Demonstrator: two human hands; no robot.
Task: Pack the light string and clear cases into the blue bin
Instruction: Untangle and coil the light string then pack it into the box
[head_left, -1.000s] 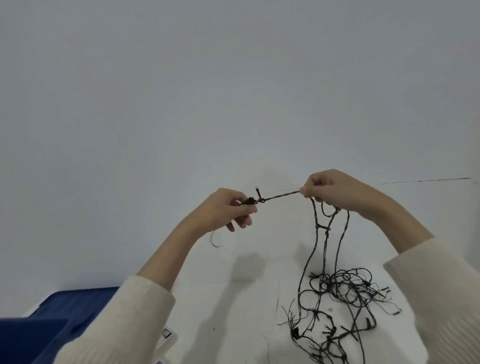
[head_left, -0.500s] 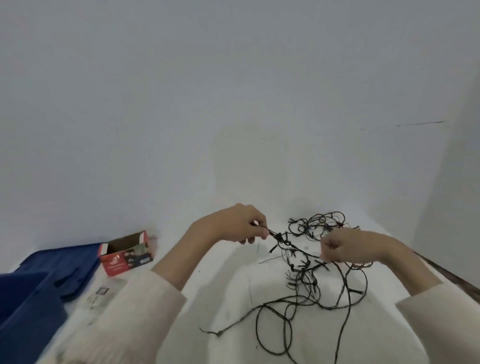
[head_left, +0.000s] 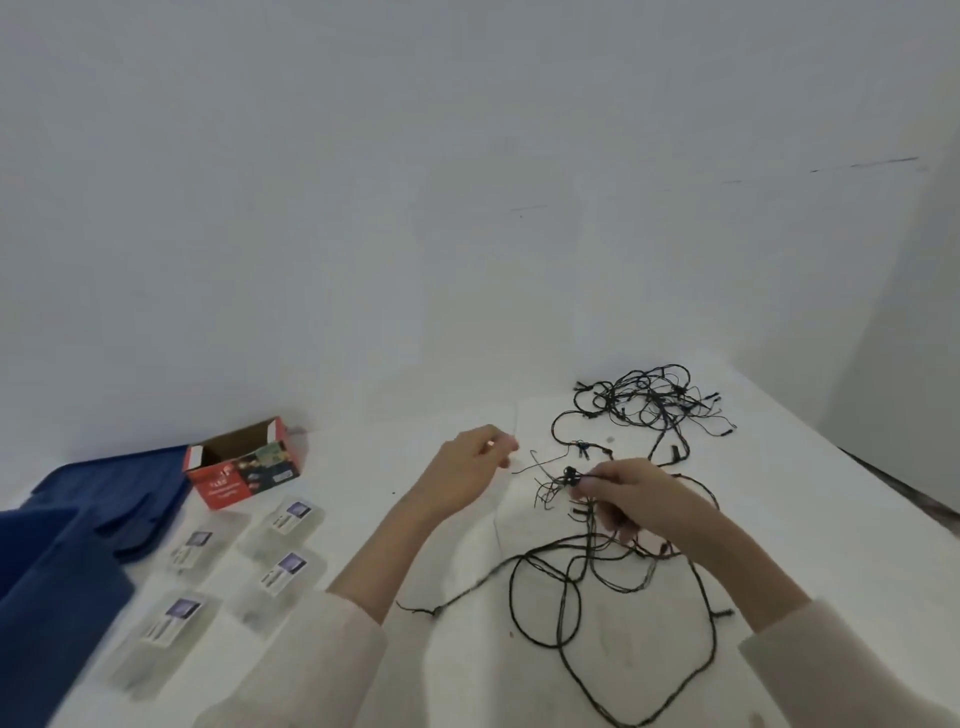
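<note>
A black light string (head_left: 644, 400) lies tangled across the white table, with loops trailing toward me. My right hand (head_left: 628, 499) pinches a bunch of the string near its middle. My left hand (head_left: 467, 467) hovers just left of it, fingers loosely curled, holding nothing that I can see. Several clear cases (head_left: 283, 519) with purple-and-white labels lie flat at the left. The blue bin (head_left: 62, 571) sits at the far left edge, partly out of view.
An open red cardboard box (head_left: 241, 470) stands between the blue bin and the clear cases, near the wall. The white table (head_left: 810, 519) ends in an edge at the right, with a dark floor beyond. A white wall rises behind.
Both hands have come down from chest height to the table. My left hand has let go of the string's end; my right hand has taken a bunch. The view tilted down, showing the cases.
</note>
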